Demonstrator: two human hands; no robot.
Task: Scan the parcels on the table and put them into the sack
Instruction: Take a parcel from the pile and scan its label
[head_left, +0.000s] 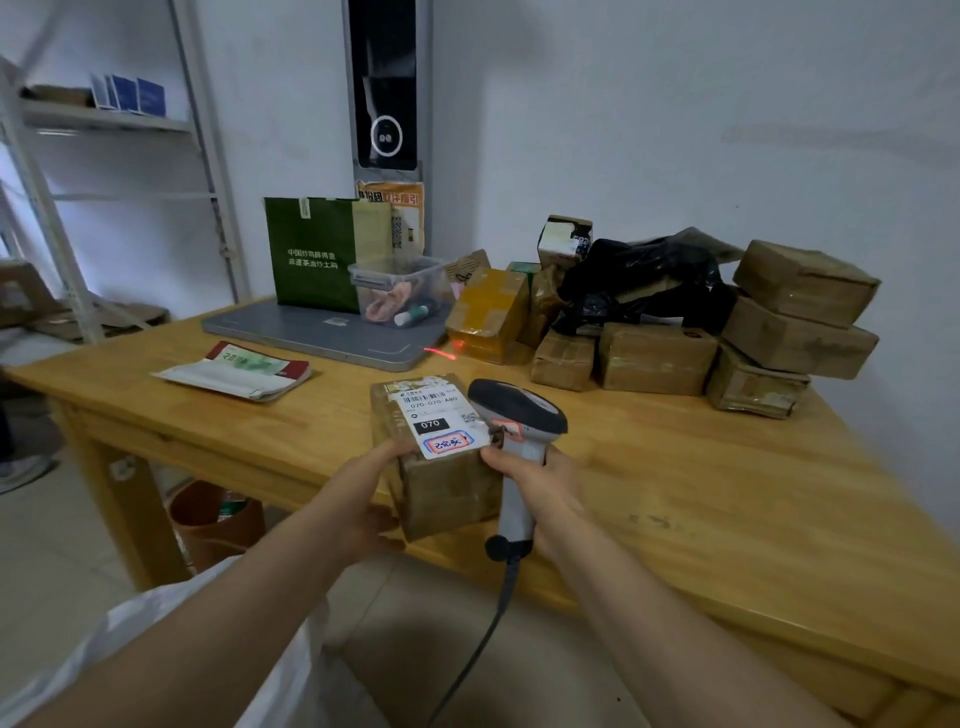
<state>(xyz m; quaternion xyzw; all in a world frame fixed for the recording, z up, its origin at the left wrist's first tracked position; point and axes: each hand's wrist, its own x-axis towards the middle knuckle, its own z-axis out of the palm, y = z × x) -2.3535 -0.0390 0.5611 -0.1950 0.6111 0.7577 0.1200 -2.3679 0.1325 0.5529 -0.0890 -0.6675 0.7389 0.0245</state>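
A white sack (156, 649) lies lowest in view, under the left forearm and in front of the table (727, 493). Just past it, at the table's near edge, the left hand (358, 504) grips a brown taped parcel (447, 499) by its left side, thumb on the upper face and fingers curled under the lower end. Whether the parcel rests on the wood or is held just over it cannot be told. Its white label (441, 421) faces up, printed with a barcode and "070". The right hand (540, 483) is wrapped tight round the handle of a grey scanner (519, 415), touching the parcel's right side; the scanner's dark head sits just beside the label's right edge, and its cable (483, 639) hangs down off the table. Under the table on the left stands a brown bin (213, 519). Farther in, a folded booklet (239, 371) lies flat on the left of the table, and a red scan line (441, 354) falls by the corner of a flat grey pad (322, 332). On that pad stand a clear plastic tub (400, 291) and a green paper bag (311, 254). To the right a pile of parcels (654, 358) is heaped against the wall, brown boxes stacked around a crumpled black plastic bag (644, 280). Behind, a dark device (384, 83) is mounted upright on the wall, and a metal shelf (104, 119) stands at far left.
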